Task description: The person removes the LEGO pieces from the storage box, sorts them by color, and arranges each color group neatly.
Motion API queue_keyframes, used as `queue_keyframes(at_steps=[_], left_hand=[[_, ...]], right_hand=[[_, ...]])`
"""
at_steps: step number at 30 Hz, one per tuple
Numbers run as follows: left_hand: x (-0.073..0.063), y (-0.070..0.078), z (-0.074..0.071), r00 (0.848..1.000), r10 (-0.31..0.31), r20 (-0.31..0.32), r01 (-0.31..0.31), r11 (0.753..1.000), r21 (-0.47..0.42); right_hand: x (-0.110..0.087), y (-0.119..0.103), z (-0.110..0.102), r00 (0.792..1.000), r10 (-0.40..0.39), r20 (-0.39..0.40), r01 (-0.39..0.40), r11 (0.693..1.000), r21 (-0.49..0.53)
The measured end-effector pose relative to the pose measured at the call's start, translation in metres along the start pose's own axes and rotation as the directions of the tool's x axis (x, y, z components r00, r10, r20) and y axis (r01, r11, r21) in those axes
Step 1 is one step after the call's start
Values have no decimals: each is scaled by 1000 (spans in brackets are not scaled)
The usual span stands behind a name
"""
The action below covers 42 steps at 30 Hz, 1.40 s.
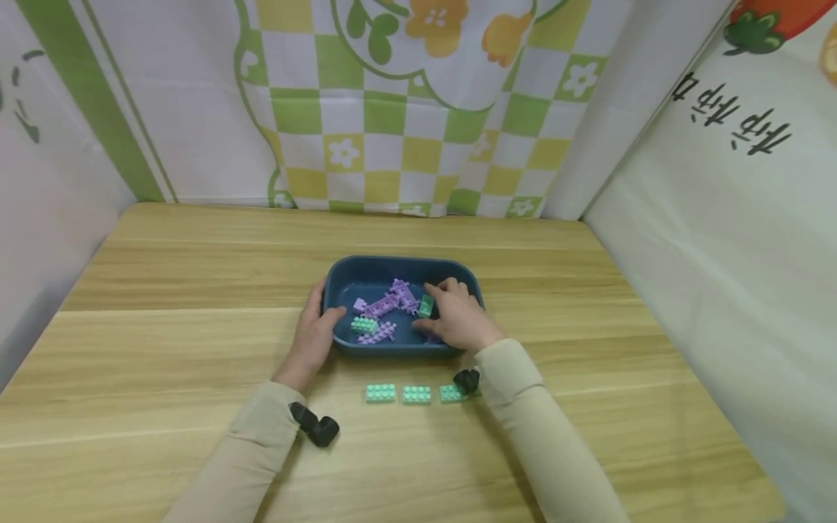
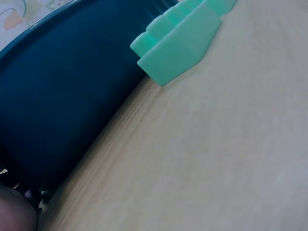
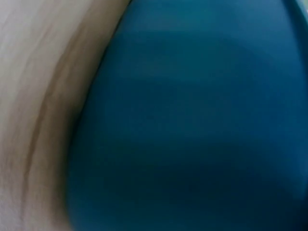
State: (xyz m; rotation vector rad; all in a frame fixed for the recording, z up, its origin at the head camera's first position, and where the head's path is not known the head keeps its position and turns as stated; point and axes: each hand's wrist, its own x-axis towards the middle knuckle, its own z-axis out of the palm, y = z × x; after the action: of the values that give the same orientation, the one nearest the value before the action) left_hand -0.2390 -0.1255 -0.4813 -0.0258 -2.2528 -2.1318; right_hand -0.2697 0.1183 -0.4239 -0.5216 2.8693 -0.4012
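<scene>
In the head view my left hand (image 1: 312, 338) grips the left end of a dark blue rectangular bin (image 1: 392, 350), thumb over the rim and fingers along the outside. My right hand (image 1: 463, 317) reaches into the bin's right side. Its thumb and index finger lie on either side of a green toy brick (image 1: 426, 306); I cannot tell whether they pinch it. Left of it in the bin are several purple pieces (image 1: 381, 306) and a mint green brick (image 1: 363, 325). The right wrist view is blurred and filled mostly by the bin's wall (image 3: 192, 110).
Three mint bricks stand in a row in front of the bin: a left one (image 1: 381, 393), a middle one (image 1: 416, 394) and a right one (image 1: 450, 394) partly covered by the right wrist camera. The wooden table (image 1: 196, 269) meets a checked cloth (image 1: 425, 156) behind.
</scene>
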Motion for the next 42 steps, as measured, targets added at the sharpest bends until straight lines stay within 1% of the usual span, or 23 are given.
queue_keyframes(at_steps=[4, 9, 15, 19, 24, 29, 35, 42], left_hand=[[0, 0, 1, 1000, 3, 4, -3, 1000, -4], [0, -2, 1, 1000, -7, 5, 7, 1000, -1], [0, -1, 2, 1000, -13, 5, 12, 1000, 8], [0, 0, 2, 1000, -15, 6, 15, 1000, 11], [1, 0, 2, 1000, -9, 8, 9, 1000, 8], [1, -1, 2, 1000, -4, 12, 4, 1000, 13], [0, 0, 2, 1000, -23, 7, 22, 1000, 2], [-2, 0, -1, 999, -35, 20, 36, 999, 0]], right_hand=[[1, 0, 2, 1000, -3, -17, 3, 1000, -20], [2, 2, 3, 999, 8, -37, -9, 1000, -12], [2, 2, 3, 999, 27, -32, -27, 1000, -10], [3, 3, 3, 999, 22, -27, -23, 1000, -3], [3, 5, 4, 999, 10, -39, -9, 1000, 18], [4, 6, 4, 997, 0, -75, 4, 999, 54], [4, 6, 5, 988, -35, -151, 51, 993, 105], [5, 8, 7, 977, -34, -211, 74, 980, 185]])
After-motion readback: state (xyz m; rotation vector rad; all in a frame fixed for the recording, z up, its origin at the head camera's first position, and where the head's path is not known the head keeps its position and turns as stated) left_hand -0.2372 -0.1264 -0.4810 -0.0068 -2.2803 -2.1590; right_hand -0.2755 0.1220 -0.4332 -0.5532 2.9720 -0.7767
